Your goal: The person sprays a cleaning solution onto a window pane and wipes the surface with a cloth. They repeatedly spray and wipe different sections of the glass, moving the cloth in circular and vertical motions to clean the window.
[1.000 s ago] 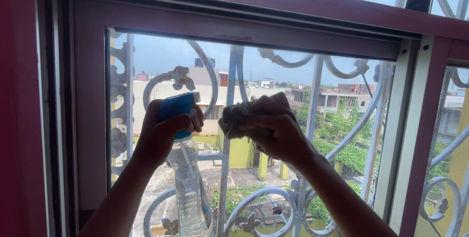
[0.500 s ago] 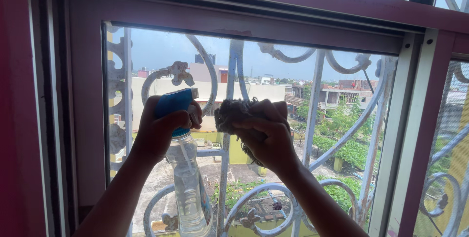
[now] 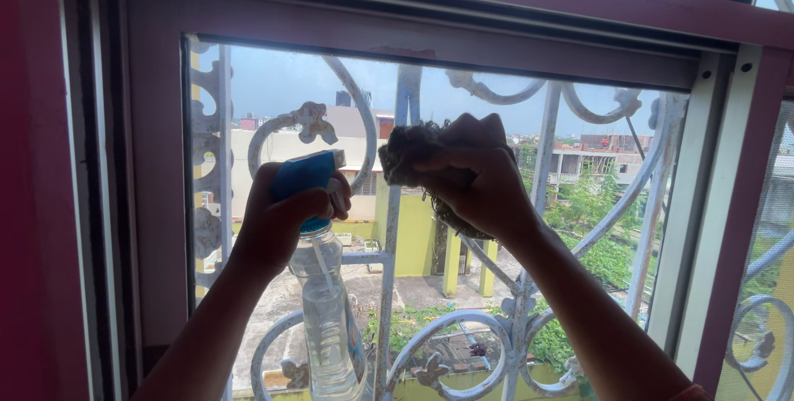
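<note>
My left hand (image 3: 277, 223) grips a clear spray bottle (image 3: 327, 318) by its blue trigger head (image 3: 304, 176), held upright close to the window glass (image 3: 273, 87). My right hand (image 3: 480, 182) presses a dark crumpled cloth (image 3: 409, 149) flat against the pane, just right of the bottle's nozzle and near the upper middle of the glass. The cloth is partly hidden under my fingers. Both forearms reach up from the bottom of the view.
The pane sits in a pink-red window frame (image 3: 149, 161) with a white vertical bar (image 3: 703, 202) on its right. A white scrolled metal grille (image 3: 397, 227) stands outside the glass. A mesh screen (image 3: 765, 269) fills the right panel. Rooftops and trees lie beyond.
My right hand has slid the cloth upward and slightly right on the glass. The left hand and bottle have stayed almost in place.
</note>
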